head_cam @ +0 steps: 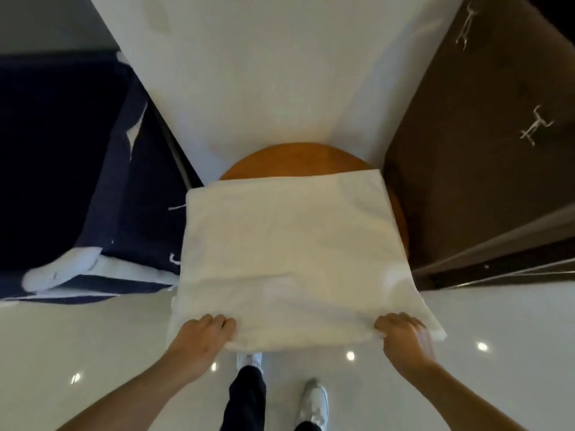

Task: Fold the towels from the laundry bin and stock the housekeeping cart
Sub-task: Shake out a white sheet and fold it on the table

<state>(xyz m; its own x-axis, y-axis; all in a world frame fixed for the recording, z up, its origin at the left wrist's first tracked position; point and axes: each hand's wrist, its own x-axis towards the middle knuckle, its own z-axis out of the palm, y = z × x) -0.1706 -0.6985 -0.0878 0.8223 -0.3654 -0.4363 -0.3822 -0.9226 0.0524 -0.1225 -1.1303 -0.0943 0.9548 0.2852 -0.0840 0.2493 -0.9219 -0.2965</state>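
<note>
My left hand (202,334) and right hand (401,334) pinch the towel's (289,244) near corners; uneven lifting could drag it off the tabletop (295,160).

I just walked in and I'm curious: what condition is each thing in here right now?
Towel: white, folded flat, spread over the round table, near edge held by both hands.
Round table: wooden, mostly covered by the towel.
Laundry bin: dark blue, open top, white cloth draped over its near rim.
Left hand: gripping the towel's near left corner.
Right hand: gripping the near right corner.
</note>
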